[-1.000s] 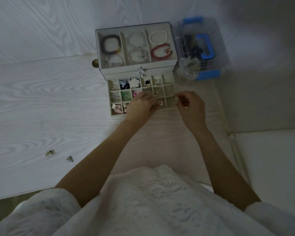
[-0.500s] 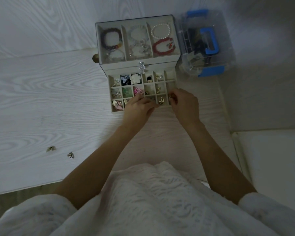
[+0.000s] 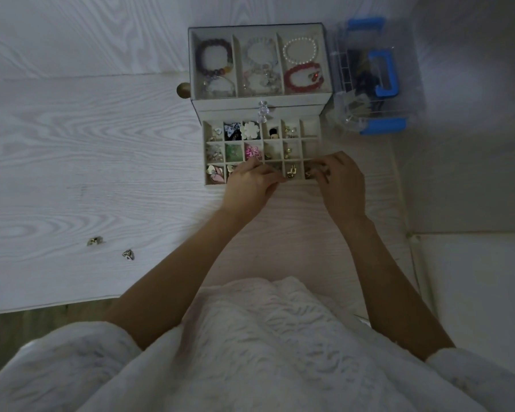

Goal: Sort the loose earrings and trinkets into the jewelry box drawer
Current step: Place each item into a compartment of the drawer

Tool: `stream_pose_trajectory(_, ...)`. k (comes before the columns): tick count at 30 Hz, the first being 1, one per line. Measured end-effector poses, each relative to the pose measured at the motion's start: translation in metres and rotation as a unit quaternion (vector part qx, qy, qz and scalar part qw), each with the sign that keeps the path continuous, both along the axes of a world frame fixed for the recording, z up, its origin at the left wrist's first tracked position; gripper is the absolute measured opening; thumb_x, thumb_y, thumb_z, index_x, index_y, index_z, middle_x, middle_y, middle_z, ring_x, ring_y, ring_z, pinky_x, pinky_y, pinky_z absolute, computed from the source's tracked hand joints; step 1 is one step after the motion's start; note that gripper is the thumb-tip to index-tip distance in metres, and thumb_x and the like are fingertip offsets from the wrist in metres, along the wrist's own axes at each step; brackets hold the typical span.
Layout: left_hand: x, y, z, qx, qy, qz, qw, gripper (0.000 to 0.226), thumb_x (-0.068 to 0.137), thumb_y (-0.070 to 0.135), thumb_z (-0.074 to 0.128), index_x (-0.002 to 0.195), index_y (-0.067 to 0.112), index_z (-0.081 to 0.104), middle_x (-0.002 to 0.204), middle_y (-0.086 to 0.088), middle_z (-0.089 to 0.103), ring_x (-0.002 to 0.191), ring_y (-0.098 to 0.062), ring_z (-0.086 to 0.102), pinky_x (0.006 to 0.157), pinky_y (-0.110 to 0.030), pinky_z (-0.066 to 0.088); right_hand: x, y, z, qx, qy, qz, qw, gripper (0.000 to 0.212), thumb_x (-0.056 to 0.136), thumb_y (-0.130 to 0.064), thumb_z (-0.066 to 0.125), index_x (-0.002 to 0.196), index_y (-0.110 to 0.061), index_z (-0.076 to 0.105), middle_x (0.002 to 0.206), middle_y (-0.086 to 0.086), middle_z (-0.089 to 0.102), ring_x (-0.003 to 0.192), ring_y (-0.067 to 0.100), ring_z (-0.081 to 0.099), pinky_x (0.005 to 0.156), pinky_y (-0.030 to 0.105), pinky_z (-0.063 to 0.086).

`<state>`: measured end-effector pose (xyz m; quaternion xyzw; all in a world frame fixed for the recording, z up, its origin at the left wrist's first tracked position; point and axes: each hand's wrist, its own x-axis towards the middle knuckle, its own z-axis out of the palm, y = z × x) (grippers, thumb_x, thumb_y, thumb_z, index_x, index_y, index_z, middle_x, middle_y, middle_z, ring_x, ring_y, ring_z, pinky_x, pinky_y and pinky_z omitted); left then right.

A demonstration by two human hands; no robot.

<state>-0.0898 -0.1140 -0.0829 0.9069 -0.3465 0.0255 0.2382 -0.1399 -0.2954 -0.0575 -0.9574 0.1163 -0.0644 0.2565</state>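
Jewelry box drawer (image 3: 309, 127), centre frame, open on counter (image 3: 101, 150): right hand (image 3: 341, 181) fingers pinch small gold earring (image 3: 312, 173) over front-right compartment, left hand (image 3: 250, 185) curled, contents hidden; risk: piece slipping into neighbouring cell.

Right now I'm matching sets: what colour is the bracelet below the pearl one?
Red, clearest in the head view.

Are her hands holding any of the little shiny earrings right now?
It cannot be told. Both the left hand and right hand have curled fingertips in the drawer, hiding any grip. The picture is too dim.
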Motion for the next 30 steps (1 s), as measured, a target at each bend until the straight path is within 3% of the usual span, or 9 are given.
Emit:
stream_pose_trajectory(3,-0.003,0.017,0.013,-0.023,-0.007,-0.036,0.999,0.019,0.080,0.013,0.066,0.098,0.017,0.071,0.091,0.000,0.072,0.087,-0.023,0.062,0.078,-0.031,0.049,-0.017,0.010,0.017,-0.022,-0.049,0.029,0.998,0.016,0.089,-0.007,0.056,0.103,-0.008,0.065,0.097,0.010,0.063,0.088,0.024,0.056,0.075,0.020,0.035)
stream_pose_trajectory(6,-0.017,0.056,0.032,-0.073,0.031,-0.037,0.996,0.019,0.089,0.022,0.058,0.103,0.016,0.069,0.094,-0.001,0.071,0.087,-0.017,0.061,0.078,-0.025,0.046,-0.027,0.036,0.033,-0.024,-0.041,0.111,0.993,0.021,0.090,-0.009,0.052,0.108,-0.011,0.063,0.094,0.008,0.066,0.085,0.025,0.058,0.076,0.030,0.041)
stream_pose_trajectory(8,-0.031,0.097,0.038,-0.079,0.051,0.030,0.995,0.024,0.092,0.030,0.051,0.103,0.019,0.069,0.091,0.002,0.071,0.082,-0.012,0.061,0.070,-0.022,0.046,-0.024,0.064,0.036,-0.004,-0.014,0.183,0.983,0.024,0.089,-0.012,0.050,0.109,-0.013,0.063,0.089,0.008,0.067,0.080,0.027,0.059,0.073,0.036,0.044)
stream_pose_trajectory(12,-0.064,0.176,0.031,-0.083,0.069,0.224,0.968,0.024,0.091,0.035,0.050,0.099,0.023,0.069,0.084,0.005,0.071,0.073,-0.009,0.062,0.060,-0.026,0.051,-0.013,0.130,0.026,0.039,0.036,0.316,0.947,0.022,0.087,-0.008,0.056,0.107,-0.010,0.066,0.094,0.008,0.067,0.087,0.026,0.061,0.076,0.034,0.046)
stream_pose_trajectory(15,-0.085,0.226,0.021,-0.082,0.082,0.365,0.924,0.018,0.087,0.027,0.058,0.098,0.020,0.070,0.086,0.001,0.072,0.073,-0.015,0.064,0.064,-0.028,0.051,-0.010,0.184,0.009,0.067,0.092,0.370,0.922,0.024,0.088,-0.010,0.058,0.111,-0.011,0.064,0.105,0.007,0.062,0.094,0.025,0.059,0.078,0.034,0.048)
stream_pose_trajectory(18,-0.096,0.262,0.008,-0.054,0.085,0.448,0.888,0.024,0.084,0.014,0.064,0.108,0.016,0.066,0.102,-0.006,0.069,0.086,-0.026,0.062,0.073,-0.036,0.052,-0.010,0.231,-0.004,0.078,0.140,0.417,0.895,0.032,0.089,-0.016,0.059,0.120,-0.010,0.057,0.113,0.009,0.056,0.091,0.026,0.059,0.082,0.037,0.049)
stream_pose_trajectory(21,-0.094,0.280,-0.003,-0.028,0.137,0.450,0.882,0.037,0.080,0.012,0.068,0.116,0.014,0.062,0.113,-0.012,0.062,0.095,-0.032,0.058,0.081,-0.040,0.049,-0.008,0.268,-0.013,0.079,0.166,0.429,0.885,0.046,0.088,-0.020,0.062,0.130,-0.009,0.047,0.121,0.012,0.050,0.098,0.027,0.058,0.085,0.038,0.048)
stream_pose_trajectory(24,-0.088,0.283,-0.004,-0.036,0.178,0.438,0.880,0.035,0.078,0.012,0.069,0.112,0.014,0.065,0.113,-0.010,0.061,0.093,-0.029,0.061,0.081,-0.035,0.048,-0.008,0.293,-0.018,0.053,0.167,0.425,0.888,0.056,0.084,-0.026,0.065,0.134,-0.013,0.042,0.125,0.010,0.048,0.110,0.026,0.050,0.084,0.038,0.046)
stream_pose_trajectory(30,-0.079,0.278,0.000,-0.071,0.191,0.444,0.873,0.021,0.080,0.016,0.070,0.100,0.014,0.071,0.098,-0.008,0.065,0.083,-0.022,0.064,0.076,-0.027,0.047,-0.006,0.303,-0.024,0.035,0.129,0.445,0.886,0.027,0.087,-0.011,0.062,0.113,-0.006,0.065,0.106,0.011,0.060,0.093,0.030,0.059,0.074,0.039,0.050)
